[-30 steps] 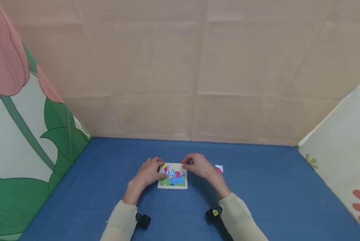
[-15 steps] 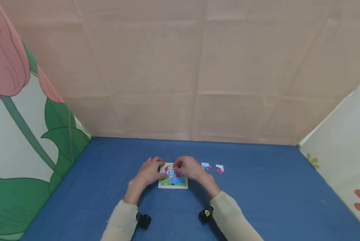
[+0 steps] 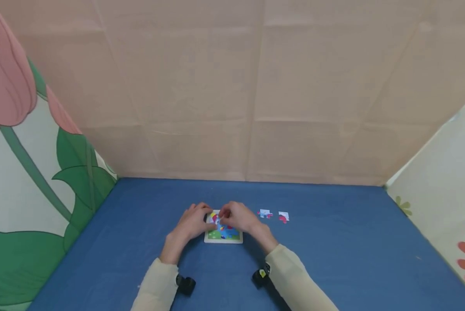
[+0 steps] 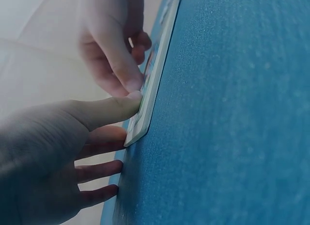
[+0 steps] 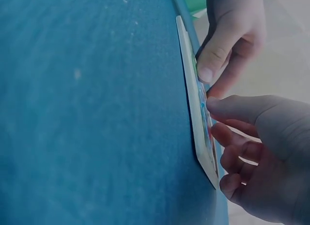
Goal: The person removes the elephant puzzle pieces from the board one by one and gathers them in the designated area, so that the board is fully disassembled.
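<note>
A small jigsaw puzzle in a pale wooden tray, printed with a blue cartoon animal on green, lies flat on the blue cloth. My left hand grips the tray's left side, its thumb on the picture and the fingers around the far left edge; the left wrist view shows that thumb close up. Over the upper middle of the tray, my right hand pinches a puzzle piece, mostly hidden by the fingertips. In the right wrist view its thumb and curled fingers are right at the picture's surface.
Two loose puzzle pieces, a white and pink one and another, lie to the right of the tray. The blue cloth reaches a beige back wall; printed floral panels stand at the sides.
My right hand has moved left from the tray's upper right corner to its upper middle, uncovering a loose piece on the cloth. The left hand has stayed in place.
</note>
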A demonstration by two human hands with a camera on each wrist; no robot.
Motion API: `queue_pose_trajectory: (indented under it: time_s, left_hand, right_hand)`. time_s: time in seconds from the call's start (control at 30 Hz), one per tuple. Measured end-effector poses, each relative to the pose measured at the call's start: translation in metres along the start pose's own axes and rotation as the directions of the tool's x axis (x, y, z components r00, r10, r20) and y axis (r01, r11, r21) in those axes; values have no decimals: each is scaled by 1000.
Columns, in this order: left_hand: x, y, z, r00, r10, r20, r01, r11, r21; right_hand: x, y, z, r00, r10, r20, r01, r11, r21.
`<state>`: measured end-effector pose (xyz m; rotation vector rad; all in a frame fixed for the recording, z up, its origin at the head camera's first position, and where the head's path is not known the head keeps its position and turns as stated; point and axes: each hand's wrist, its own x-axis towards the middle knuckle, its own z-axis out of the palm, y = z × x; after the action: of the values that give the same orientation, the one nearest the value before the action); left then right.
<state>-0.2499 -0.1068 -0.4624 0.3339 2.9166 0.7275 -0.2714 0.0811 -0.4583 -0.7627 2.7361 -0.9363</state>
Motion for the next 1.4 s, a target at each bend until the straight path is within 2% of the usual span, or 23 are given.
queue_pose_trajectory:
  time_s: [0.37,0.57,1.07,1.4]
  left_hand:
    - [0,-1,2,1000,12,-6,-12,1000,-1]
    - [1,-1,1,1000,4,-10,-4,1000,2]
    - [3,-1,1,1000,-9,-7,9,1000,-3]
    - [3,-1,1,1000,-22,0,22,1000,-8]
  right_hand:
    - [2,-2,4,1000,26,-5,-26,1000,-11]
    - [3,-4,4,999,37,-17,-36,999,26]
    - [6,-6,5,994,64,-87,-66,998,-15]
    - [2,-2,0,991,38,-130,-42,999,-32]
